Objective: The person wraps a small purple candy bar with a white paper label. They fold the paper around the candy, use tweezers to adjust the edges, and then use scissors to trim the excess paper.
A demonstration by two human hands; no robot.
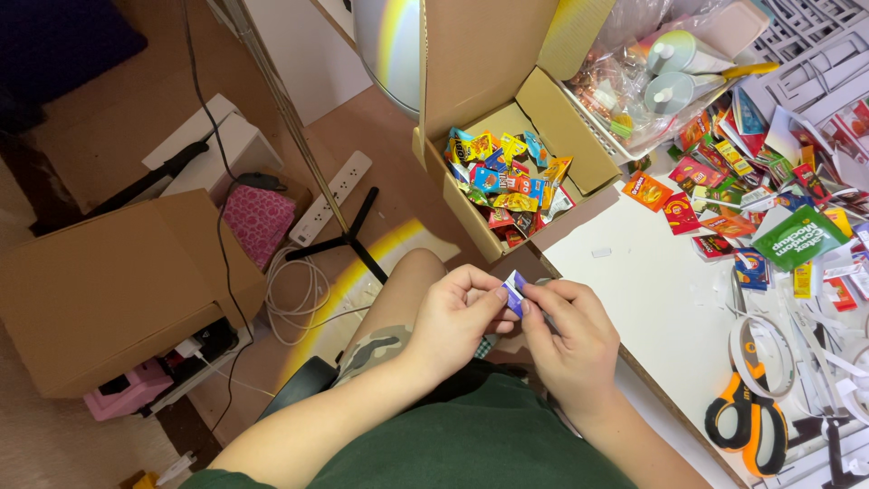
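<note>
Head view: cluttered craft corner, white table [652, 299] on the right, floor with cables on the left. Left hand [453, 319] and right hand [572, 340] meet over the lap, fingertips of both pinched on a small blue-and-white wrapper [514, 292]. Looks like folding or creasing it. Open cardboard box [579, 136] of bright wrappers sits just beyond; orange-handled scissors [749, 418] and tape roll [765, 349] near right.

We count 2 hands, left [455, 317] & right [572, 340], w/ 1 small purple-white packet [514, 292] between them; 2 cardboard boxes, 1 open w/ sweets [579, 136] & 1 closed [109, 290]; 1 pr orange scissors [748, 418]; 1 power strip [330, 197]; 2 tape rolls [681, 72]
</note>
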